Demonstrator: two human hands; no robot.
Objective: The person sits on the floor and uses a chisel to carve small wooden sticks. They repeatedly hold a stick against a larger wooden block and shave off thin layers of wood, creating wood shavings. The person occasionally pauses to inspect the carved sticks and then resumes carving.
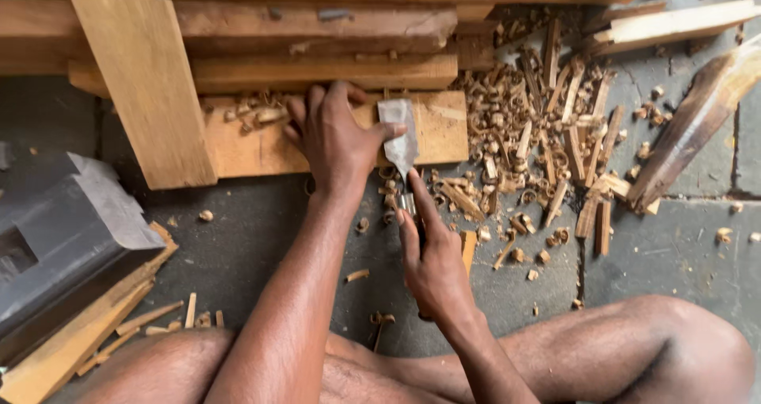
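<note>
Left hand [337,138] presses the chisel [400,138] blade onto the wooden block [436,130]; right hand [432,265] grips its handle

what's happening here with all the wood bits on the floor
A person sits on the floor working a chisel against a wood block. The left hand steadies the blade on the block; the right hand grips the handle. Shavings lie piled to the right of the block.

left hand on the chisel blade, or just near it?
Touching. Head view: the left hand rests on the wooden block, thumb pressed against the flat metal chisel blade; the right hand grips the handle below.
</note>
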